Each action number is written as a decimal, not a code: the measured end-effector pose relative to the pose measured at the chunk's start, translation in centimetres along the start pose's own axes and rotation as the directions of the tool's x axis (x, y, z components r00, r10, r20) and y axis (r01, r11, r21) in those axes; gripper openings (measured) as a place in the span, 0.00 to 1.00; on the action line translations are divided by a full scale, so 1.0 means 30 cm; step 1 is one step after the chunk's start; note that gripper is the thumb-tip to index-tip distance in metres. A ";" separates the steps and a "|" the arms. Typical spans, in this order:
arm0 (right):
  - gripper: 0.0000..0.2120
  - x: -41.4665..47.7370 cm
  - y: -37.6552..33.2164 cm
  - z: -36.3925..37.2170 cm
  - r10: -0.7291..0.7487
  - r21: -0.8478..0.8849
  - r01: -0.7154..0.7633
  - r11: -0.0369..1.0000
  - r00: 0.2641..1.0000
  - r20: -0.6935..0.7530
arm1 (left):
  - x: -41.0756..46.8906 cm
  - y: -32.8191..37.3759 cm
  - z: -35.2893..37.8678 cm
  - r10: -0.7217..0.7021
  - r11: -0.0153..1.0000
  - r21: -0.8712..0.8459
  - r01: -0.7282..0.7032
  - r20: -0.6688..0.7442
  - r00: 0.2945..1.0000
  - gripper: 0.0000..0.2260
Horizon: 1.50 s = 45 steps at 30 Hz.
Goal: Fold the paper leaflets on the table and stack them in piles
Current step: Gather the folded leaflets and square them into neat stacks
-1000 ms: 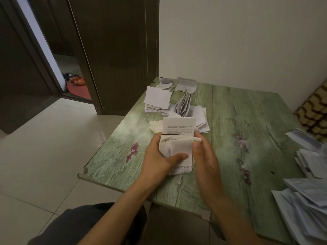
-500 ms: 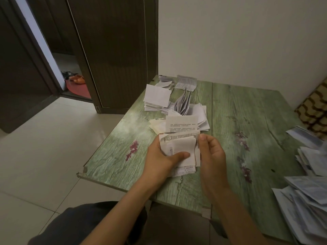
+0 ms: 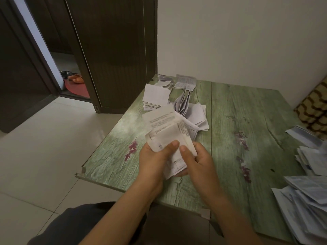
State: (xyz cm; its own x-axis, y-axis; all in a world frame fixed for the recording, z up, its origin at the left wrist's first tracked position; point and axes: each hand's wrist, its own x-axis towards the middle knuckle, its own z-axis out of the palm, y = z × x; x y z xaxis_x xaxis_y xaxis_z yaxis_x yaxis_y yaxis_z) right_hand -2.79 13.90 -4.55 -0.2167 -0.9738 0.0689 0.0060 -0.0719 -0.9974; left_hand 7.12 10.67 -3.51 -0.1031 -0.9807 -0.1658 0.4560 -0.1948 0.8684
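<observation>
Both hands, left hand (image 3: pixel 153 156) and right hand (image 3: pixel 196 158), pinch a half-folded leaflet (image 3: pixel 169 138) (thumbs clamped on top); next, probably crease it and add it to the far pile (image 3: pixel 155 96).

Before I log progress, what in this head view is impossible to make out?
Head view:
1. Print on the white paper leaflet: motion-blurred and too small.
2. How many folds it has: layers covered by the left hand and right hand.
3. Loose pile of pale unfolded sheets: cut off by the right and bottom frame edges.
4. Far stack of folded white leaflets: too small to count.
</observation>
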 end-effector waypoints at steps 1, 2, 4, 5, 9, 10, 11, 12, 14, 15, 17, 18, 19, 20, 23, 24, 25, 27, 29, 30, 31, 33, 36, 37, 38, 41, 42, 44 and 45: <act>0.05 -0.004 -0.001 0.000 0.007 0.007 -0.007 1.000 1.000 -0.015 | -0.005 0.008 0.003 -0.027 0.998 -0.064 0.026 -0.008 1.000 0.14; 0.05 -0.007 -0.005 -0.002 0.005 0.001 -0.005 1.000 1.000 -0.020 | -0.008 0.014 0.003 -0.046 0.995 -0.090 0.045 -0.014 0.999 0.14; 0.05 -0.011 -0.022 -0.018 0.004 -0.051 -0.003 0.999 1.000 0.017 | -0.013 0.029 -0.010 -0.079 0.994 -0.073 0.076 -0.032 0.996 0.14; 0.05 -0.008 -0.035 -0.033 0.019 -0.094 -0.014 0.995 0.998 0.054 | -0.010 0.043 -0.021 -0.097 0.994 -0.059 0.094 -0.045 0.994 0.14; 0.04 0.034 -0.069 -0.123 0.181 -0.337 -0.115 0.935 0.968 0.173 | 0.022 0.089 -0.088 -0.113 0.967 0.216 0.138 -0.125 0.986 0.17; 0.04 0.045 -0.067 -0.141 0.218 -0.425 -0.120 0.897 0.957 0.190 | 0.023 0.084 -0.101 -0.080 0.911 0.393 0.128 -0.137 0.987 0.19; 0.04 0.054 -0.059 -0.153 0.248 -0.511 -0.111 0.853 0.946 0.209 | 0.015 0.073 -0.107 -0.023 0.807 0.583 0.096 -0.132 0.991 0.21; 0.03 0.060 -0.051 -0.159 0.274 -0.581 -0.099 0.808 0.936 0.221 | 0.007 0.053 -0.110 0.080 0.656 0.755 0.011 -0.085 0.993 0.23; 0.03 0.065 -0.038 -0.158 0.306 -0.673 -0.087 0.734 0.928 0.214 | -0.006 0.009 -0.106 0.371 0.268 0.918 -0.292 0.181 0.911 0.20; 0.05 0.065 -0.034 -0.155 0.308 -0.698 -0.084 0.711 0.930 0.202 | -0.010 -0.011 -0.096 0.452 0.082 0.900 -0.428 0.349 0.821 0.16; 0.08 0.068 -0.031 -0.150 0.306 -0.719 -0.085 0.690 0.934 0.184 | -0.009 -0.053 -0.075 0.465 -0.169 0.791 -0.588 0.590 0.660 0.07; 0.09 0.068 -0.031 -0.146 0.308 -0.719 -0.085 0.689 0.933 0.185 | -0.012 -0.064 -0.064 0.422 -0.208 0.764 -0.611 0.634 0.648 0.03; 0.08 0.068 -0.030 -0.142 0.307 -0.715 -0.083 0.694 0.932 0.190 | -0.016 -0.064 -0.052 0.348 -0.167 0.773 -0.612 0.627 0.697 0.05; 0.07 0.067 -0.030 -0.138 0.307 -0.711 -0.087 0.698 0.933 0.187 | -0.020 -0.063 -0.043 0.287 -0.112 0.809 -0.577 0.582 0.761 0.07; 0.06 0.050 -0.021 -0.135 0.276 -0.694 -0.129 0.708 0.956 0.104 | 0.001 -0.096 -0.056 0.212 -0.174 0.856 -0.486 0.515 0.831 0.07; 0.10 0.041 -0.013 -0.133 0.261 -0.652 -0.167 0.740 0.964 0.050 | 0.002 -0.102 -0.050 0.199 -0.184 0.860 -0.475 0.506 0.839 0.07; 0.12 0.033 -0.007 -0.133 0.252 -0.581 -0.209 0.787 0.968 -0.006 | -0.001 -0.100 -0.040 0.184 -0.203 0.860 -0.468 0.502 0.845 0.08; 0.15 0.015 -0.005 -0.125 0.249 -0.439 -0.262 0.859 0.965 -0.088 | -0.007 -0.103 -0.023 0.172 -0.239 0.857 -0.456 0.499 0.849 0.08; 0.14 0.006 -0.003 -0.124 0.205 -0.478 -0.230 0.848 0.973 -0.105 | -0.014 -0.102 -0.019 0.173 -0.246 0.859 -0.449 0.495 0.852 0.09; 0.12 0.007 -0.008 -0.125 0.185 -0.534 -0.200 0.821 0.979 -0.083 | -0.014 -0.110 -0.026 0.190 -0.237 0.865 -0.442 0.488 0.852 0.09; 0.09 0.010 -0.017 -0.125 0.182 -0.582 -0.178 0.794 0.982 -0.052 | -0.012 -0.119 -0.037 0.216 -0.204 0.869 -0.450 0.489 0.845 0.08; 0.05 0.015 -0.052 -0.123 0.209 -0.655 -0.147 0.741 0.978 0.017 | -0.009 -0.129 -0.055 0.288 -0.154 0.866 -0.475 0.500 0.817 0.07; 0.04 0.007 -0.162 -0.155 0.146 -0.682 -0.065 0.728 0.987 0.061 | -0.018 -0.101 -0.045 0.405 -0.092 0.842 -0.532 0.520 0.752 0.09; 0.05 0.002 -0.214 -0.169 0.109 -0.667 -0.036 0.745 0.992 0.068 | -0.014 -0.079 -0.037 0.464 -0.096 0.818 -0.566 0.540 0.702 0.10; 0.06 0.005 -0.271 -0.194 0.072 -0.640 -0.019 0.768 0.996 0.057 | -0.001 -0.044 -0.013 0.532 -0.107 0.792 -0.601 0.556 0.638 0.10; 0.07 0.072 -0.421 -0.272 -0.066 -0.502 0.039 0.864 0.997 -0.037 | 0.059 0.068 0.072 0.726 -0.033 0.778 -0.628 0.450 0.520 0.10; 0.08 0.122 -0.452 -0.294 -0.107 -0.446 0.053 0.893 0.990 -0.097 | 0.077 0.096 0.101 0.752 0.051 0.787 -0.615 0.375 0.542 0.10; 0.09 0.267 -0.457 -0.350 -0.140 -0.382 0.025 0.924 0.951 -0.275 | 0.120 0.127 0.162 0.721 0.218 0.790 -0.572 0.265 0.640 0.06; 0.10 0.356 -0.427 -0.374 -0.117 -0.340 -0.016 0.940 0.922 -0.369 | 0.141 0.130 0.181 0.679 0.277 0.790 -0.547 0.242 0.694 0.03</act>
State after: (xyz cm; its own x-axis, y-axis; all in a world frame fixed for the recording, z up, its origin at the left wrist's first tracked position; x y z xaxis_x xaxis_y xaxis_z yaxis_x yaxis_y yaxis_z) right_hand -16.14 6.84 8.71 -0.5610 -0.8096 0.1728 -0.3228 0.0217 -0.9462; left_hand 3.67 5.84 1.72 0.0240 -0.8090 0.5873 -0.5155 0.4933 0.7007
